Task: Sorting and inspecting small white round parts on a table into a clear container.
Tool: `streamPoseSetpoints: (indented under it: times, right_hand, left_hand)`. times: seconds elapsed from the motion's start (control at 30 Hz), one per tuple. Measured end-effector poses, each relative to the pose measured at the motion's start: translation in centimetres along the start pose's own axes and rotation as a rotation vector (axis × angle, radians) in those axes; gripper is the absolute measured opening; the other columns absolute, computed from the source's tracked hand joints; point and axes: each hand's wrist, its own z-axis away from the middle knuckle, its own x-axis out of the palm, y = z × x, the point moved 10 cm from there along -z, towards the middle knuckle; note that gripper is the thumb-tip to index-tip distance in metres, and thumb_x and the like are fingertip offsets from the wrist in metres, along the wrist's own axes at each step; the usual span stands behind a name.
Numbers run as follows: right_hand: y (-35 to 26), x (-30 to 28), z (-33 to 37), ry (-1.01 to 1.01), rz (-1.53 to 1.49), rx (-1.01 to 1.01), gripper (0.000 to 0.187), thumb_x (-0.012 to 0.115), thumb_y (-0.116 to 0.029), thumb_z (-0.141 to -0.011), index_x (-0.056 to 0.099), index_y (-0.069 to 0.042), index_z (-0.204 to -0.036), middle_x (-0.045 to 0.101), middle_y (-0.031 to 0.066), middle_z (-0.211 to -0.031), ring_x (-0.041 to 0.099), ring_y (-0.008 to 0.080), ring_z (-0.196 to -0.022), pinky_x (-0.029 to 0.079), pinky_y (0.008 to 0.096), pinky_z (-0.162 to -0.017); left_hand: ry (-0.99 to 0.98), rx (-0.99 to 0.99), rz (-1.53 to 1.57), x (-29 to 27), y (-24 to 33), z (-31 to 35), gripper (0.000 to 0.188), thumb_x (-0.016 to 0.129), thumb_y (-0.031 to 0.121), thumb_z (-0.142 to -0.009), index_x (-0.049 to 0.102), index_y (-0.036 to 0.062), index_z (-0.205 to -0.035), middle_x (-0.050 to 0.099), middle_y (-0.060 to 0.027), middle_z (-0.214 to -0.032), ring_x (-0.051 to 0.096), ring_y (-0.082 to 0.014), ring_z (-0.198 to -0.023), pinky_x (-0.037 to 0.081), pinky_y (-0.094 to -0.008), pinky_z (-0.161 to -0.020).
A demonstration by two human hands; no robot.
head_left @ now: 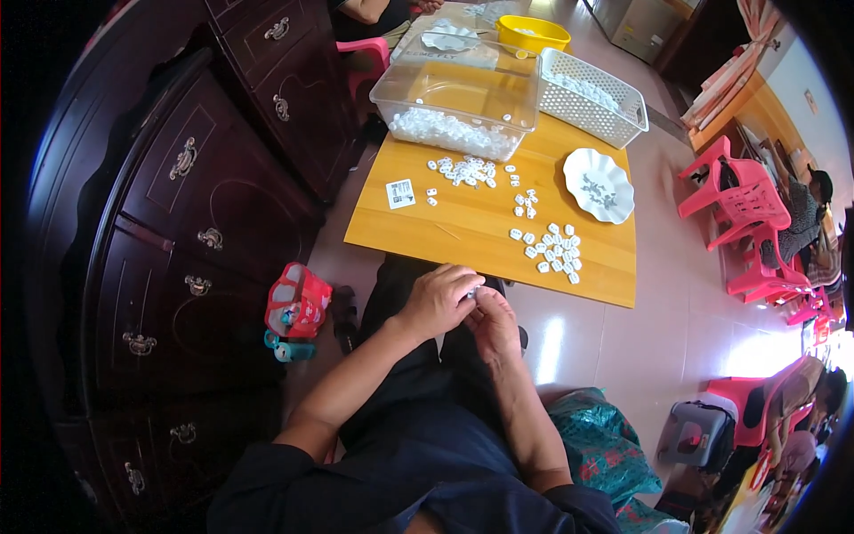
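Left hand [438,301] and right hand [494,322] meet mid-frame, fingers curled, pinching small white piece [472,291] between them; piece mostly hidden, shape unclear. Table [463,227] just above.

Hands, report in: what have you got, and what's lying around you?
Left hand and right hand pinched together on a small white piece, over the lap. More white pieces on the wooden table. Nothing between.

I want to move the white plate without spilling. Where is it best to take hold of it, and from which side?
Probably grip the white scalloped plate at its bare rim nearest the person, with a hand coming from that table edge. The plate lies flat, its rim is raised and wavy, and small dark pieces sit at its centre, so keep it level.
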Motion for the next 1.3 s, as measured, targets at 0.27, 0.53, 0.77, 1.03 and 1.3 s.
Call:
streamPoseSetpoints:
  times: [0.27, 0.53, 0.77, 1.03, 1.3]
  right_hand:
    - [0.3, 0.5, 0.4, 0.019, -0.011, 0.105, 0.018, 0.06, -0.024, -0.1, 0.068, -0.009, -0.106, 0.071, 0.0035, -0.099, 0.066, 0.0133, -0.084, 0.053, 0.0302, -0.08]
    - [-1.8, 1.0, 0.0, 0.021, 0.147, -0.141, 0.018, 0.062, -0.019, -0.099, 0.07, -0.005, -0.09, 0.068, 0.0012, -0.086, 0.061, 0.0098, -0.076, 0.051, 0.0267, -0.075]
    - [-2.2, 1.0, 0.7, 0.087, 0.191, -0.172, 0.02, 0.062, -0.018, -0.099, 0.069, -0.006, -0.085, 0.063, -0.001, -0.077, 0.056, 0.0091, -0.07, 0.048, 0.0264, -0.07]
    - [-3.2, 1.5, 1.0, 0.065, 0.207, -0.241, 0.021, 0.062, -0.018, -0.099, 0.071, -0.003, -0.087, 0.064, -0.0006, -0.076, 0.055, 0.0086, -0.069, 0.045, 0.0242, -0.067]
    - [-3.7, 0.6, 0.3, 0.081, 0.253, -0.292, 0.026, 0.059, -0.02, -0.101, 0.071, 0.0, -0.09, 0.067, 0.0005, -0.08, 0.055, 0.0069, -0.07, 0.043, 0.0229, -0.066]
  left_hand:
    - [-0.055, -0.05, 0.169, 0.5, -1.3, 0.2, 0.033, 0.079, 0.01, -0.077, 0.071, 0.0028, -0.108, 0.071, -0.0136, -0.104, 0.068, -0.0319, -0.097, 0.055, -0.0379, -0.086]
    - [-0.047, -0.079, 0.217, -0.6, -1.3, -0.4, 0.032, 0.081, 0.006, -0.074, 0.072, 0.0036, -0.104, 0.071, -0.0126, -0.099, 0.07, -0.03, -0.09, 0.056, -0.036, -0.079]
    - [0.005, 0.041, 0.179, -0.8, -0.8, -0.4, 0.026, 0.082, 0.007, -0.072, 0.074, 0.0027, -0.097, 0.074, -0.0122, -0.093, 0.071, -0.0297, -0.088, 0.056, -0.0366, -0.077]
    - [0.031, 0.086, 0.146, -0.7, -0.4, -0.3, 0.024, 0.079, 0.014, -0.077, 0.074, 0.0048, -0.099, 0.074, -0.0104, -0.095, 0.071, -0.0279, -0.088, 0.056, -0.036, -0.078]
    - [-0.047, -0.019, 0.234, 0.3, -1.1, -1.1, 0.025, 0.075, 0.012, -0.081, 0.07, 0.004, -0.103, 0.071, -0.0125, -0.1, 0.069, -0.0302, -0.092, 0.055, -0.0367, -0.079]
